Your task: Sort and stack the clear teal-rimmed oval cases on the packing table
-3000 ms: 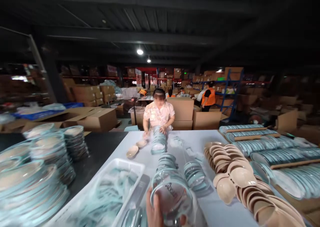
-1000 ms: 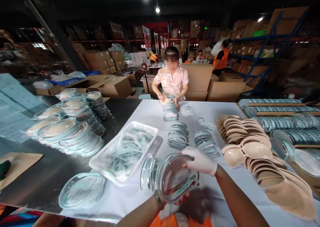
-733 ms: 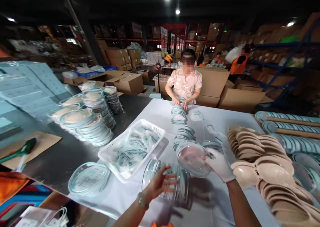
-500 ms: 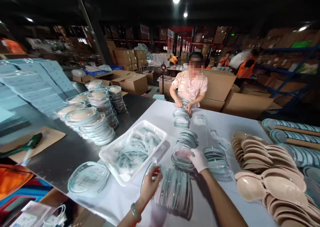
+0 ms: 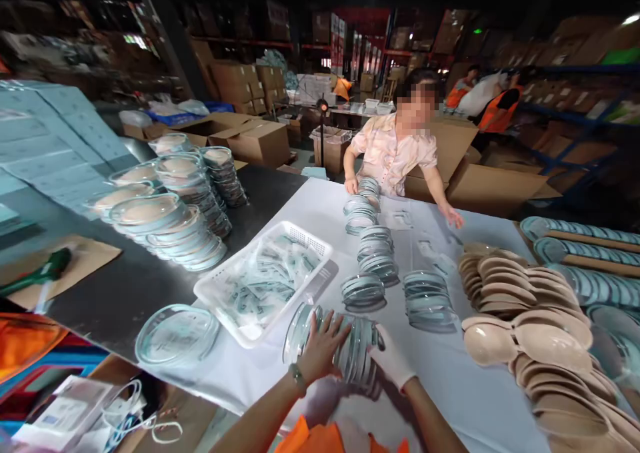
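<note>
A row of clear round plastic cases (image 5: 345, 346) lies on its side on the white table (image 5: 320, 220) right in front of me. My bare left hand (image 5: 323, 346) presses on the row's left part, fingers spread over it. My right hand (image 5: 393, 363), in a white glove, grips the row's right end. Short stacks of the same clear cases (image 5: 363, 292) stand just beyond, toward the table's middle. To the left lies a white basket (image 5: 265, 281) of small bagged items.
A person in a light shirt (image 5: 397, 153) works at the table's far end. Beige moulded cups (image 5: 520, 320) lie piled at the right. Filled case stacks (image 5: 170, 213) and one single case (image 5: 177, 333) sit on the dark table at the left. Cardboard boxes (image 5: 250, 140) stand behind.
My gloved right hand set one clear case onto a short stack ahead, then came back to the lying row. Both hands now hold the row. The far person reached one arm out sideways.
</note>
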`<state>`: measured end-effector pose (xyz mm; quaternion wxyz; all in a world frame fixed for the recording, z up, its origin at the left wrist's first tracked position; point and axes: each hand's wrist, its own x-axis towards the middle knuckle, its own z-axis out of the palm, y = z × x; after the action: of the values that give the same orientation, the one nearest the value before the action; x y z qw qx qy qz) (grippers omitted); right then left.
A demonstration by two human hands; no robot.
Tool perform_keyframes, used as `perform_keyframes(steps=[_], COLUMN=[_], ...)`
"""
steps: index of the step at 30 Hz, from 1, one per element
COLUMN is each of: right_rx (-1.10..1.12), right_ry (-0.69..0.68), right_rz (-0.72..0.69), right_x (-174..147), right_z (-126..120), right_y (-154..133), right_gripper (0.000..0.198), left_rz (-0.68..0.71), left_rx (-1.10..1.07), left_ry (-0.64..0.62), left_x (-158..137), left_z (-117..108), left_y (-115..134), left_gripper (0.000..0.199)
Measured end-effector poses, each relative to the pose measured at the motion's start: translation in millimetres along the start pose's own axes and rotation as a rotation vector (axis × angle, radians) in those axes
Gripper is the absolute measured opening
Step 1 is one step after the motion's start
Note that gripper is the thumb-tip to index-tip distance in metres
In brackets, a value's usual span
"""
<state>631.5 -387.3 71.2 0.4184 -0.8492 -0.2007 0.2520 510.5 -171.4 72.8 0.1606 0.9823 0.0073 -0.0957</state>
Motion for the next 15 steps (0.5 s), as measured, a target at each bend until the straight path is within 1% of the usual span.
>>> perform_keyframes(steps=[1,3,5,7,10,12,13,14,15], right_rx=[0.016,-0.022,-0.031,0.015,0.147,0.245,0.3,0.364,0.423], right_ry=[-0.002,0.084,0.149,0.205,0.301,0.359,0.387,0.409,0.423], right_rz=[0.016,0.05,0.069,0.079,0.092,0.073,0.066,0.057,0.032], right_x=[-7,-15,-18,-20,-29,-40,-46,-54,-61], right_z=[6,12,11,4,-16,-33,-42,-49,-54], right_y=[2,8,16,28,45,52,53,52,49], right_gripper=[0.066,0.065,0.064,0.064,0.071,0.078,0.08,0.081,0.079], left_rz=[-0.001,-0.002,0.01,0.028,0.05,0.05,0.038,0.022,0.006], left_rx=[0.022,0.05,0.07,0.092,0.098,0.033,-0.034,-0.13,-0.259], left_ry=[-0.006,-0.013,-0.006,0.023,0.032,0.008,0.018,0.066,0.143], left_x=[4,8,7,4,-3,-9,-12,-14,-17], left_z=[5,12,14,12,5,-1,-4,-6,-8], left_y=[1,3,5,6,3,-1,-2,-1,3], left_gripper=[0.129,0.123,0.12,0.116,0.118,0.123,0.122,0.119,0.114])
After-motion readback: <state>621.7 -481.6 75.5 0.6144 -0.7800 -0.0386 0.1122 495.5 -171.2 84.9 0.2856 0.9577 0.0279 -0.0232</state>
